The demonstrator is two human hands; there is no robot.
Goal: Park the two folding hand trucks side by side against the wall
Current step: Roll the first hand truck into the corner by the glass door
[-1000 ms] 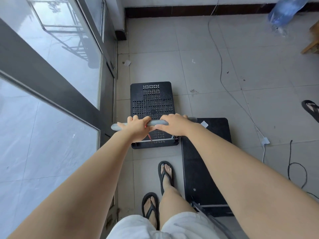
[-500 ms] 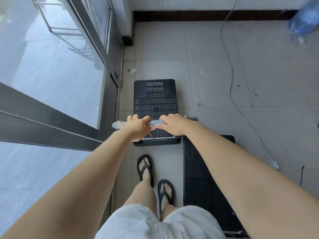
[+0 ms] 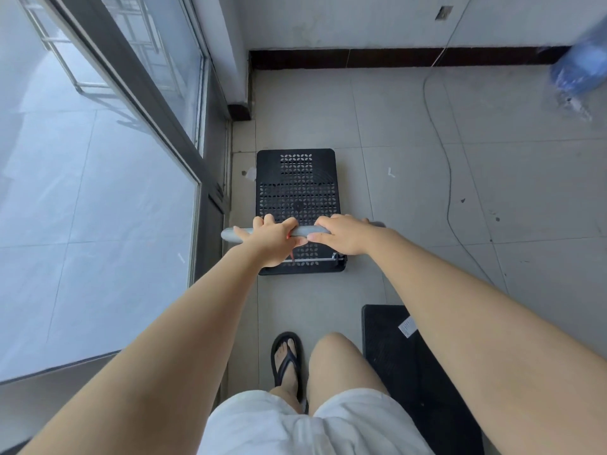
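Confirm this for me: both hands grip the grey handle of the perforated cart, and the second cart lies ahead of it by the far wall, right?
Not quite. Both the left hand and right hand do grip the grey handle of the perforated cart, but the head view shows the second cart lying behind it, beside the person's right leg.

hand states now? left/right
Left hand: closed around the grey handle of the cart.
Right hand: closed on the same handle.

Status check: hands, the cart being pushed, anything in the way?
Both hands, left and right, gripping grey handle. Perforated cart short of wall. Second cart at right. Cable right of path.
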